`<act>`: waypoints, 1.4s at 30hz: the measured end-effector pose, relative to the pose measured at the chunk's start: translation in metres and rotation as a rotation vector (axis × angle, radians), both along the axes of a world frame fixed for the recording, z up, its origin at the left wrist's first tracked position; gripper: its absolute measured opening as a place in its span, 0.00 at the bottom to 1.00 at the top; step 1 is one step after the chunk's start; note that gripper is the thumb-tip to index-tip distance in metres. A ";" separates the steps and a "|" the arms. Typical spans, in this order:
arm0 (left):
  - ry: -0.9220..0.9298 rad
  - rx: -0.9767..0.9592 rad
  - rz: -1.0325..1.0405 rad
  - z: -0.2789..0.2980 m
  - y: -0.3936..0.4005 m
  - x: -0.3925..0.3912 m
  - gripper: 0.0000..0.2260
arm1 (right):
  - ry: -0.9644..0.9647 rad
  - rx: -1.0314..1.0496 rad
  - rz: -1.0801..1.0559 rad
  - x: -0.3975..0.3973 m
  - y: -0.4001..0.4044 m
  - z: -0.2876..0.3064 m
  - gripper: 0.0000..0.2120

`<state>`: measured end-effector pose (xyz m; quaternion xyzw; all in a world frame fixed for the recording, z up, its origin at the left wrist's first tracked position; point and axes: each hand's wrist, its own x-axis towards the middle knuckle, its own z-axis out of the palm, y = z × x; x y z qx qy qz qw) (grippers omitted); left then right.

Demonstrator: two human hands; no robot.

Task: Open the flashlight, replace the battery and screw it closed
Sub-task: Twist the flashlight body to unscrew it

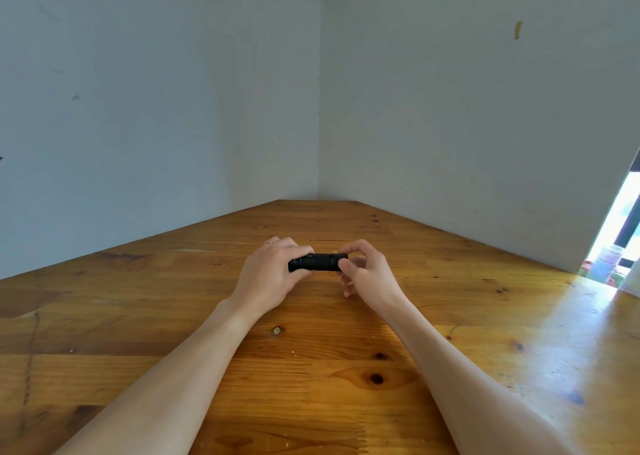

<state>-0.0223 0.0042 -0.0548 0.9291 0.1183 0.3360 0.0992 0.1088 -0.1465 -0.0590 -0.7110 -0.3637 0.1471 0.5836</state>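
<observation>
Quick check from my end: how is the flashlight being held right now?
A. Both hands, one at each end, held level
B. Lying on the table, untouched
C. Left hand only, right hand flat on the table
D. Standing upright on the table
A: the left hand grips one end of the black flashlight and the right hand pinches the other, above the wooden table.

Flashlight [320, 261] ends hidden in both hands, seam maybe under fingers.

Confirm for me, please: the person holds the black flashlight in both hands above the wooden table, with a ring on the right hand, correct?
Not quite: in the head view the ring is on the left hand, not the right hand. Both hands do hold the black flashlight above the wooden table.
</observation>
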 end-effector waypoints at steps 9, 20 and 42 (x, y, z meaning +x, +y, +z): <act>-0.006 -0.005 -0.010 0.000 0.000 0.001 0.07 | -0.029 0.001 0.004 0.001 -0.001 -0.001 0.05; 0.000 0.007 -0.012 0.000 -0.001 0.000 0.07 | -0.010 -0.014 -0.033 0.002 0.002 -0.001 0.04; -0.005 0.008 -0.003 -0.001 0.000 0.000 0.07 | 0.032 0.017 -0.039 -0.001 0.003 -0.002 0.06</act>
